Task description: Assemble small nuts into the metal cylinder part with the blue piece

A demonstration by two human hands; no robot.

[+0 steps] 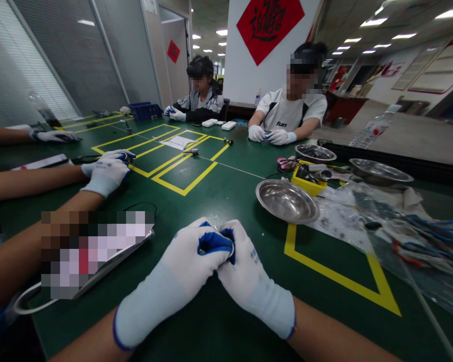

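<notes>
Both of my hands wear white knit gloves with blue palms and meet above the near edge of the green table (pixel 226 171). My left hand (pixel 202 246) is closed, its thumb and index finger pressed together against the other hand. Curled fingers close my right hand (pixel 241 256) too, fingertips touching those of the left. A tiny pale, ridged bit shows between the fingertips; it is too small to name, and the gloves hide the rest.
Right of my hands are a steel bowl (pixel 287 201), a yellow bin (pixel 307 181) of parts, and plastic bags (pixel 340 221). A phone-like device (pixel 105 251) lies left, beside a co-worker's gloved hands (pixel 107 173). Two people sit opposite. Yellow tape (pixel 340 276) marks the tabletop.
</notes>
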